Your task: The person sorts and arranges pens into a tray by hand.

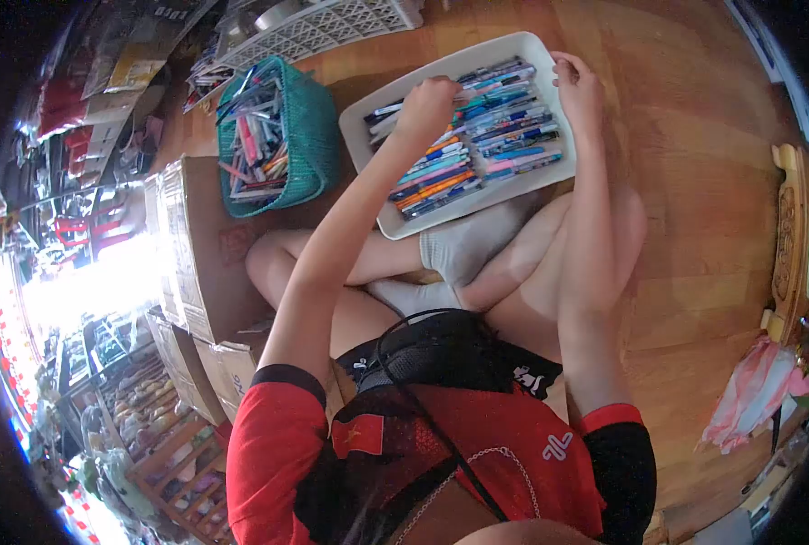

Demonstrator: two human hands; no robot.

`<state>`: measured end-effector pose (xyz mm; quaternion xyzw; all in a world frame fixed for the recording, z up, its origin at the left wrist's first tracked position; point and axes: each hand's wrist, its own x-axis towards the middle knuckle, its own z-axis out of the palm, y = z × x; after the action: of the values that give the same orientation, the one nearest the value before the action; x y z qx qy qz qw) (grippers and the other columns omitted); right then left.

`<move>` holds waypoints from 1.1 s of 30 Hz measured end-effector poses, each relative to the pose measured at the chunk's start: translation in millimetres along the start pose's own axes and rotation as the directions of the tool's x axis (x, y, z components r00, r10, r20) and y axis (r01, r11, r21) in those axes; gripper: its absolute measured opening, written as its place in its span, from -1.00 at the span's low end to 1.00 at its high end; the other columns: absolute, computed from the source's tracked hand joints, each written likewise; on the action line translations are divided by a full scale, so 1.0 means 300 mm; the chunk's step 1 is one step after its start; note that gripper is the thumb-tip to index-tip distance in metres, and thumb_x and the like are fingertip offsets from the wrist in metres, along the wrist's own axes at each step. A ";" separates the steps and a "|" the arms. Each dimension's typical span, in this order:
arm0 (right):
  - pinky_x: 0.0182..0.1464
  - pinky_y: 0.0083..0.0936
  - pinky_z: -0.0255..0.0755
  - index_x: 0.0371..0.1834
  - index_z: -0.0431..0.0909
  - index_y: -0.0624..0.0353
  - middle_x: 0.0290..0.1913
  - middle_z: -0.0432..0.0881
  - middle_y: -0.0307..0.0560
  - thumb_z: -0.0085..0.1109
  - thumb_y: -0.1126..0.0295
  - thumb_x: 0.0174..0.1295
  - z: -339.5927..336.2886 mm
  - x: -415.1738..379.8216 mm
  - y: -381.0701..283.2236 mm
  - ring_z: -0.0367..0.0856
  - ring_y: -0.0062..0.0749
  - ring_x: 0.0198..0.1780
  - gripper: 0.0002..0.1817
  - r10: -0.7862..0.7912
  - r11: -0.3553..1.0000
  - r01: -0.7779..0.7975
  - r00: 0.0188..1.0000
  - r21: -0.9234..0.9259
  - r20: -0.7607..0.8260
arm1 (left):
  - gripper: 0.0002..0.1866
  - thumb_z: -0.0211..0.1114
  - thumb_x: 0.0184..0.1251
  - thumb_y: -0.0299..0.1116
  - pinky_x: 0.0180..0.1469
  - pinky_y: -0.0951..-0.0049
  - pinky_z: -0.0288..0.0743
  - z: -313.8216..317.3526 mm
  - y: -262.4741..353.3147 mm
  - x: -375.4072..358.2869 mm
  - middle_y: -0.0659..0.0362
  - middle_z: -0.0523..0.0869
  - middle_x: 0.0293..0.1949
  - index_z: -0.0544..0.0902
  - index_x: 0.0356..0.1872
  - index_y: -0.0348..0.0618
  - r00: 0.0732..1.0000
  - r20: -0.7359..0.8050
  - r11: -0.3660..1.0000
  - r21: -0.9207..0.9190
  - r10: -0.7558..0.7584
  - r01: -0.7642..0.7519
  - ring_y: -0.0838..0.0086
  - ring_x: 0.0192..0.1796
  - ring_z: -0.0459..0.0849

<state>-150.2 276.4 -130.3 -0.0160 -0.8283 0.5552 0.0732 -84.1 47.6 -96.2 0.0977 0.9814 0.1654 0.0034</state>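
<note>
A white plastic tray point(533, 173) lies on the floor in front of my crossed legs. Pens point(518, 123) of many colours fill it in two side-by-side columns. Over the middle of the tray is my left hand point(430, 102), its fingers closed and pointing down at the upper pens; what they pinch is hidden. My right hand point(579, 91) rests at the tray's upper right corner, fingers curled onto the rim. Left of the tray stands a teal woven basket point(314, 145) with a jumbled heap of pens and markers point(257, 145) in it.
Cardboard boxes point(209, 245) stand close to my left knee. Beyond the basket is a white plastic crate point(332, 34). Wooden floor point(695, 245) extends to the right, where a carved wooden piece point(789, 232) and a pink-and-white cloth point(751, 391) lie.
</note>
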 end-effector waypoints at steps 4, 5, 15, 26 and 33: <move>-0.13 -0.31 0.46 -0.14 0.63 0.00 -0.25 0.66 0.09 -0.03 0.24 0.27 0.025 0.000 0.017 0.64 -0.07 -0.18 -0.74 -0.030 0.999 0.031 0.998 -0.008 0.057 | -0.71 0.33 0.09 -0.26 -0.10 0.15 0.52 0.097 -0.022 0.048 -0.08 0.65 -0.23 0.68 -0.23 -0.25 0.998 0.013 0.998 0.000 -0.067 0.067 0.02 -0.17 0.63; -0.13 -0.30 0.47 -0.13 0.64 0.00 -0.24 0.66 0.09 -0.03 0.24 0.28 0.036 -0.001 0.018 0.64 -0.06 -0.17 -0.75 -0.036 0.999 0.039 0.996 -0.030 0.077 | -0.70 0.34 0.08 -0.25 -0.10 0.15 0.52 0.105 -0.020 0.051 -0.09 0.65 -0.23 0.68 -0.24 -0.26 0.997 0.007 0.997 -0.010 -0.078 0.078 0.02 -0.17 0.63; -0.12 -0.24 0.50 -0.23 0.66 0.02 -0.27 0.68 0.02 0.19 0.25 0.13 0.061 -0.018 0.020 0.65 -0.08 -0.21 -0.81 -0.103 0.967 0.148 0.972 -0.209 0.211 | -0.65 0.39 0.02 -0.23 -0.10 0.12 0.51 0.158 -0.020 0.067 -0.08 0.63 -0.21 0.63 -0.23 -0.26 0.995 -0.103 0.991 -0.130 -0.013 -0.001 -0.01 -0.13 0.61; -0.09 -0.21 0.50 -0.27 0.67 0.02 -0.26 0.68 -0.01 0.19 0.27 0.12 0.102 -0.035 0.067 0.64 -0.09 -0.17 -0.83 0.025 0.885 0.147 0.933 -0.441 0.360 | -0.63 0.42 -0.02 -0.28 -0.08 0.12 0.45 0.185 -0.004 0.102 -0.16 0.62 -0.22 0.64 -0.20 -0.30 0.999 0.006 0.986 -0.157 -0.051 0.051 -0.04 -0.10 0.57; -0.11 -0.17 0.50 -0.24 0.66 0.04 -0.24 0.67 0.05 0.11 0.18 0.17 0.121 -0.030 0.089 0.63 -0.03 -0.19 -0.76 -0.001 0.898 0.112 0.968 -0.425 0.252 | -0.63 0.31 0.11 -0.34 -0.07 0.12 0.46 0.200 -0.012 0.132 -0.21 0.57 -0.19 0.56 -0.08 -0.35 0.971 -0.224 0.972 -0.198 0.079 -0.125 -0.10 -0.15 0.57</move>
<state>-147.7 252.4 -169.5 0.0609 -0.9341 0.3513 -0.0188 -121.4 71.4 -153.0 0.1289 0.9465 0.2782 -0.1010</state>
